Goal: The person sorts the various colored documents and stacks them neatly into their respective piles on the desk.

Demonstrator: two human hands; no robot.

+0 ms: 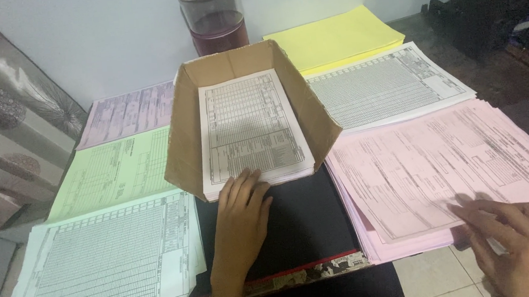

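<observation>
A dark tabletop fills mid-frame, ringed by paper stacks. At upper centre an open-fronted cardboard box holds a stack of white printed forms. The pink stack lies at right. The left hand rests flat, fingers spread, on the forms' near edge. The right hand, lower right, open, fingertips touching the pink stack's corner, grips nothing.
</observation>
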